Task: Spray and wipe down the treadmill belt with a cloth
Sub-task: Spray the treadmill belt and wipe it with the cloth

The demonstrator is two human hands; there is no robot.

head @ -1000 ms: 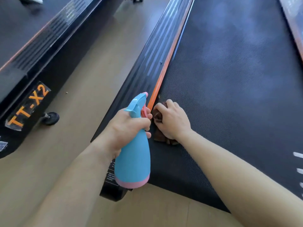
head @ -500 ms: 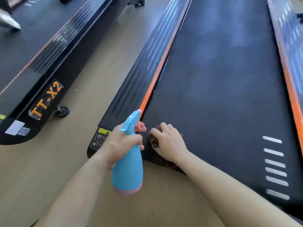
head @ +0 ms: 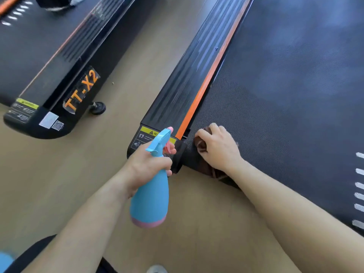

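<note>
Right hand (head: pixel 218 148) has its fingers curled over a bunched brown cloth (head: pixel 201 145), pressing it on the near left corner of the treadmill belt (head: pixel 285 95). The cloth is judged soft and light, best held flat under the palm. Left hand (head: pixel 147 166) grips the neck of the spray bottle (head: pixel 150 201). The orange-edged side rail (head: pixel 189 85) bounds strokes on the left. 1 further treadmill (head: pixel 49 66) stands far left.

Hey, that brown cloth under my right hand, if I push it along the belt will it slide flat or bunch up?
Probably floppy: the cloth is crumpled under the right hand and droops over the end of the belt. The belt looks finely textured, so the cloth may drag and bunch rather than glide.
</note>
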